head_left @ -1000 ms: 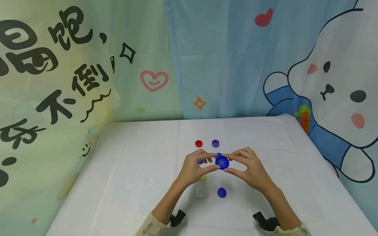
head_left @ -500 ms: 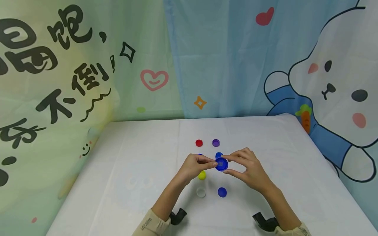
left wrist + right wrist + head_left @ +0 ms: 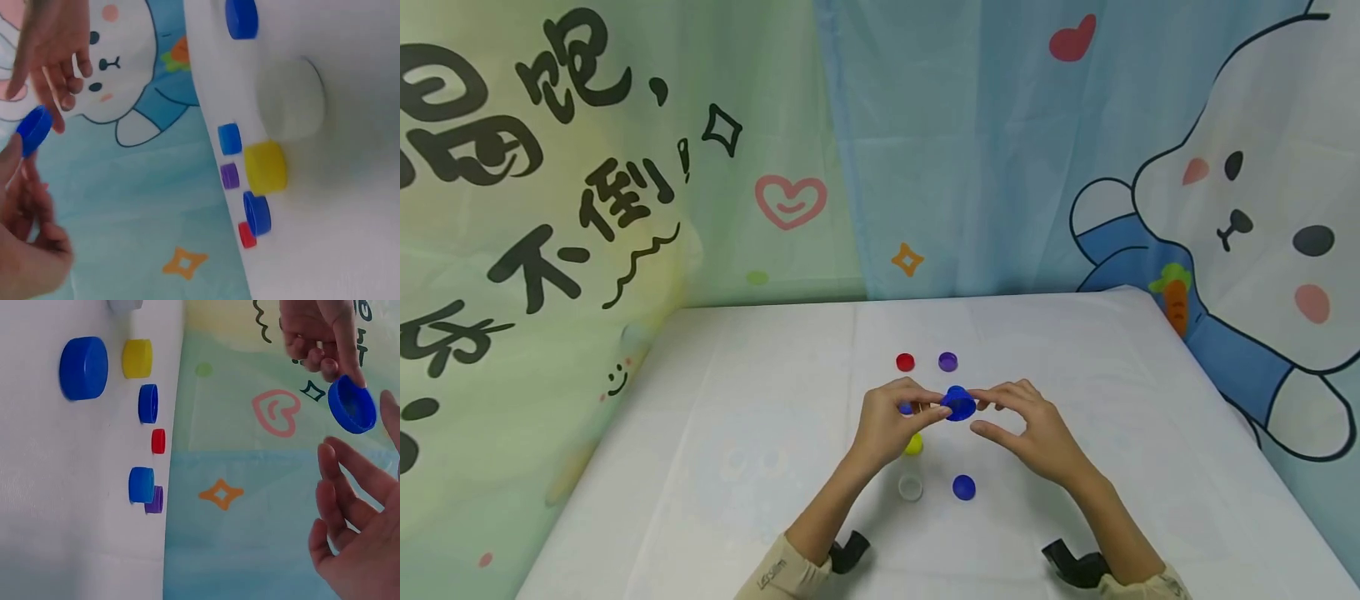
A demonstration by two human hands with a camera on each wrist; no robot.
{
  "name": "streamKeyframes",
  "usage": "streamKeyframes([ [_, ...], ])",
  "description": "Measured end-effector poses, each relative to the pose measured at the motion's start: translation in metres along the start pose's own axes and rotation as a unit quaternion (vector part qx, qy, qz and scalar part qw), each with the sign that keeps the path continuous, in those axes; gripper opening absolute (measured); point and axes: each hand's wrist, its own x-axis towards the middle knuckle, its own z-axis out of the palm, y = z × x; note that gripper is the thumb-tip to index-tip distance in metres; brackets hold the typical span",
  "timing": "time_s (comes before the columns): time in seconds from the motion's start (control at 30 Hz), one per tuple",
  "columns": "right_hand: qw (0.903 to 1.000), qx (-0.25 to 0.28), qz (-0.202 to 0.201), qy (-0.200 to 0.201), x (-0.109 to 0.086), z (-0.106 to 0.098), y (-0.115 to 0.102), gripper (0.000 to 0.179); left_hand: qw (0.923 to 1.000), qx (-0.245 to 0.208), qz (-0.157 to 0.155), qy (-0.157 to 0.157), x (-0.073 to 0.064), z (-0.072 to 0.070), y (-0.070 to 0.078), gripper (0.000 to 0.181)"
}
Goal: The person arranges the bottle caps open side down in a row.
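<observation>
left hand (image 3: pixel 891 423): pinches raised blue cap (image 3: pixel 958 406) | right hand (image 3: pixel 1036 429): fingers parted, just beside it (yellow cap (image 3: pixel 137 359) on table (image 3: pixel 752 392))

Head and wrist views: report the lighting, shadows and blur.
Head: bright, with faint, soft-edged shadows on the white cloth-covered table; left wrist: dimmer, and the round whitish cap looks soft, blending into the pale surface; right wrist: also dim, no strong glare on the held round blue plastic cap.

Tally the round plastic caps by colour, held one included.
Blue round plastic caps: 4, one in the left hand
Red round plastic cap: 1
Purple round plastic cap: 1
Yellow round plastic cap: 1
White round plastic cap: 1
Total: 8
</observation>
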Motion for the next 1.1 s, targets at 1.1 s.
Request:
streamKeyframes([
  [1.1, 0.9939, 0.094, 0.058, -0.004, 0.001, -0.002, 0.000, 0.034, 0.9881, 0.113, 0.092, -0.050, 0.002, 0.006, -0.003, 0.041],
])
